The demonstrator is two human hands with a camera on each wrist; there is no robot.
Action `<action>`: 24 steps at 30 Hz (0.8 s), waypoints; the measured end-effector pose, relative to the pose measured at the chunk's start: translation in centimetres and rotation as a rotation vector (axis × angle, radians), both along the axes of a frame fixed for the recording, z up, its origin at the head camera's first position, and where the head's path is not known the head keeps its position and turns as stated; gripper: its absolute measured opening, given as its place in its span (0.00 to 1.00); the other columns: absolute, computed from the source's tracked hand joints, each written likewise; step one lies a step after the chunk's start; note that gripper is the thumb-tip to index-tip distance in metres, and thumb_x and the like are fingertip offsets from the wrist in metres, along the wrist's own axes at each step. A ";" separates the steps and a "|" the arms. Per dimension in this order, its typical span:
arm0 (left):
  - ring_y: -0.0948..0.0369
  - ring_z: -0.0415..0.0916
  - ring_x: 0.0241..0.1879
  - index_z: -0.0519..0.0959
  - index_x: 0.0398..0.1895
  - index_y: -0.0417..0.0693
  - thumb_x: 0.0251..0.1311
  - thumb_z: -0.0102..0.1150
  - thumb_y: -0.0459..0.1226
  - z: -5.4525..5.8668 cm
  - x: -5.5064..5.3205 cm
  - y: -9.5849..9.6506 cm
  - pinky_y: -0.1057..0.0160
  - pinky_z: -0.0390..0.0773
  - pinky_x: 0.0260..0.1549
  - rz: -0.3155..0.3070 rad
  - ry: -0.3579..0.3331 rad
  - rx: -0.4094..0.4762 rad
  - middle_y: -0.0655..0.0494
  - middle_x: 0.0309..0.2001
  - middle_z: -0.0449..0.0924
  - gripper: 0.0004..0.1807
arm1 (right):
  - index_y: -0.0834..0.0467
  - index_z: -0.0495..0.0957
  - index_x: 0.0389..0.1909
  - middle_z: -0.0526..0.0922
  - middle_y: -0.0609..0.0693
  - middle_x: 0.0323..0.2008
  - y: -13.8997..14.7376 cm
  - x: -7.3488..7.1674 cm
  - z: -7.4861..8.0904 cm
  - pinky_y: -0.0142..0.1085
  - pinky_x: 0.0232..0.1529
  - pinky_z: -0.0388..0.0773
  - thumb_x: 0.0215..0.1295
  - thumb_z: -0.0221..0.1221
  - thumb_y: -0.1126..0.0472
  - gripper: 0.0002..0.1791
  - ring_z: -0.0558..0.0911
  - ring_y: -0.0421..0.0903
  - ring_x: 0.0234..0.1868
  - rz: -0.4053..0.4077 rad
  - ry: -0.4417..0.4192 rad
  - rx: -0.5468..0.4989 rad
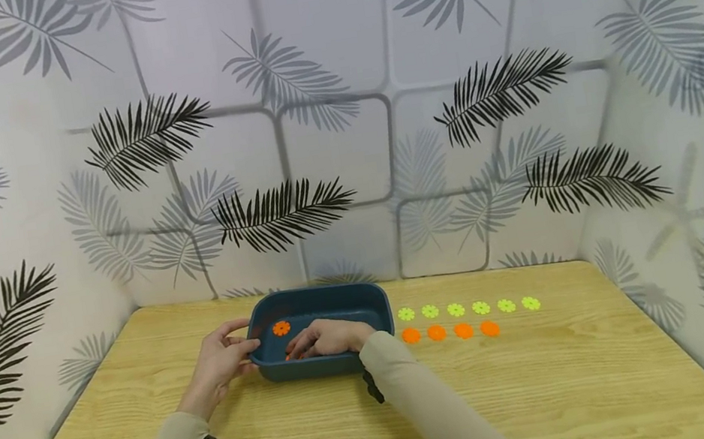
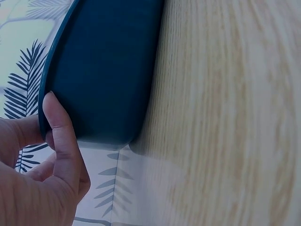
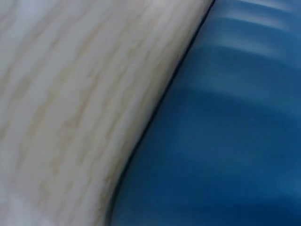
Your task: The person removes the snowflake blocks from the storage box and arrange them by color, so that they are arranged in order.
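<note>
A dark blue rectangular tub [image 1: 327, 364] stands on the table. My left hand [image 1: 223, 360] grips its left rim; in the left wrist view the thumb and fingers of that hand [image 2: 51, 174] pinch the rim from both sides. My right hand [image 1: 328, 337] reaches down inside the tub over the front wall, its fingers bent toward the floor. A bit of an orange piece [image 1: 289, 357] shows at those fingertips, mostly hidden; I cannot tell whether they pinch it. Another orange flower-shaped piece [image 1: 282, 328] lies in the tub's left part. The right wrist view shows only the tub's outer wall [image 3: 211, 141] and the table.
Right of the tub, a row of several yellow-green flower-shaped pieces [image 1: 456, 309] lies on the wooden table [image 1: 587, 374]. A row of several orange ones [image 1: 436, 333] lies in front of it. A wall with leaf patterns [image 1: 341, 145] rises behind the table.
</note>
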State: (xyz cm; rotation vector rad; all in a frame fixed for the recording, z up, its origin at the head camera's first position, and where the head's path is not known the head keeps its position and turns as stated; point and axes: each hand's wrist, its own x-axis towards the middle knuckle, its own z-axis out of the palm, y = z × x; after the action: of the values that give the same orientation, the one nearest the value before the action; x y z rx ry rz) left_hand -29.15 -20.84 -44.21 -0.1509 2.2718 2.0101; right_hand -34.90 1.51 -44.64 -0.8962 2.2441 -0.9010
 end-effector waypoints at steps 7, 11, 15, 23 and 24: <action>0.60 0.81 0.29 0.63 0.72 0.43 0.67 0.56 0.32 0.0 0.0 -0.1 0.61 0.85 0.30 -0.018 0.007 -0.016 0.51 0.41 0.74 0.30 | 0.60 0.83 0.53 0.77 0.54 0.62 -0.3 -0.8 -0.7 0.29 0.56 0.78 0.68 0.55 0.72 0.16 0.75 0.49 0.63 0.056 0.064 -0.025; 0.61 0.80 0.28 0.62 0.72 0.42 0.67 0.56 0.32 -0.1 0.1 -0.1 0.62 0.85 0.30 -0.021 0.008 -0.018 0.51 0.41 0.74 0.30 | 0.61 0.84 0.49 0.80 0.55 0.57 -0.3 -0.7 -0.5 0.27 0.50 0.79 0.66 0.58 0.71 0.13 0.79 0.48 0.57 0.088 0.119 -0.031; 0.62 0.80 0.26 0.64 0.71 0.43 0.67 0.57 0.31 -0.2 0.0 -0.1 0.63 0.85 0.29 -0.010 0.002 -0.022 0.51 0.40 0.74 0.29 | 0.62 0.86 0.44 0.84 0.56 0.50 -0.3 -0.5 -0.3 0.26 0.44 0.81 0.64 0.61 0.71 0.11 0.84 0.46 0.48 0.100 0.194 -0.044; 0.62 0.80 0.26 0.63 0.71 0.41 0.67 0.57 0.32 -0.2 -0.1 0.0 0.64 0.84 0.27 -0.006 -0.004 -0.019 0.50 0.40 0.74 0.30 | 0.60 0.88 0.39 0.88 0.52 0.41 -0.5 -0.2 -0.2 0.25 0.38 0.81 0.60 0.63 0.74 0.10 0.83 0.38 0.34 -0.029 0.193 -0.011; 0.62 0.80 0.26 0.63 0.71 0.41 0.67 0.57 0.32 -0.2 -0.1 0.0 0.64 0.84 0.27 -0.003 -0.005 -0.016 0.50 0.40 0.74 0.30 | 0.60 0.87 0.39 0.87 0.52 0.40 -0.5 -0.2 -0.2 0.25 0.38 0.81 0.60 0.63 0.74 0.10 0.83 0.37 0.34 -0.033 0.189 -0.007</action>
State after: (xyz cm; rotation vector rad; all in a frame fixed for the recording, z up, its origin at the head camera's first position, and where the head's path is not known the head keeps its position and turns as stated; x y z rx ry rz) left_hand -29.28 -20.86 -44.42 -0.1538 2.2839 1.9887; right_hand -35.13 1.01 -44.84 -0.9861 2.4234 -0.8713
